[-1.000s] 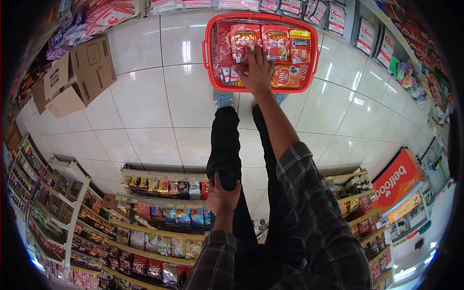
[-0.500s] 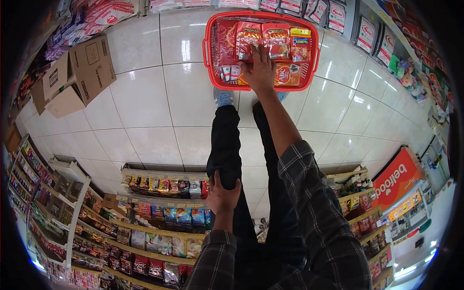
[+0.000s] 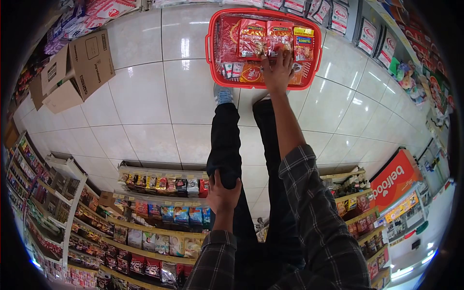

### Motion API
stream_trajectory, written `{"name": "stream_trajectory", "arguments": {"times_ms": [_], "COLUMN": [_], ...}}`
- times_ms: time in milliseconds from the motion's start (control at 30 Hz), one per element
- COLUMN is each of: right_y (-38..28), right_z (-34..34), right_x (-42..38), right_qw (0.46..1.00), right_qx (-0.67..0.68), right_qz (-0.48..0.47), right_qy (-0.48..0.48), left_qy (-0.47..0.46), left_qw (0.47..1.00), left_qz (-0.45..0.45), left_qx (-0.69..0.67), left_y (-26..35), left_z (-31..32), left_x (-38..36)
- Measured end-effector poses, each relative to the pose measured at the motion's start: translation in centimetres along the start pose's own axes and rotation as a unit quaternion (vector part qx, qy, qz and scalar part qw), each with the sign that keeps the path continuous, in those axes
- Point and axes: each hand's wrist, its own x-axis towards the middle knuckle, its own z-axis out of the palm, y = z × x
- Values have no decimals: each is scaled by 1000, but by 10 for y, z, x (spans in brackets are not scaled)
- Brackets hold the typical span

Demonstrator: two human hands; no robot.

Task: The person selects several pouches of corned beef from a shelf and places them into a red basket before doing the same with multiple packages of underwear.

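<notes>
A white tiled floor fills the view, with a red basket standing on it just ahead of the person's shoes. Well to the left of the basket sits an open cardboard box. Inside the basket lie red snack packets. The right hand rests on them, fingers spread; whether it grips anything I cannot tell. The left hand is well back from the basket, fingers curled around the person's own knee.
</notes>
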Motion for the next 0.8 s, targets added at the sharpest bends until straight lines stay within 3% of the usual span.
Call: {"name": "stream_trajectory", "arguments": {"times_ms": [267,567,800], "right_y": [2,2,-10], "right_z": [-1,-5,-57], "right_x": [1,-3,-13], "right_qw": [997,998,994], "right_qx": [-83,-46,-71], "right_qz": [-9,23,-59], "right_qy": [-8,-33,-57], "left_qy": [-6,-22,-40], "left_qw": [1000,1000,998], "left_qz": [-3,-16,-27], "left_qx": [-2,-4,-35], "left_y": [1,0,-3], "left_z": [-2,-3,-19], "left_x": [0,2,-1]}}
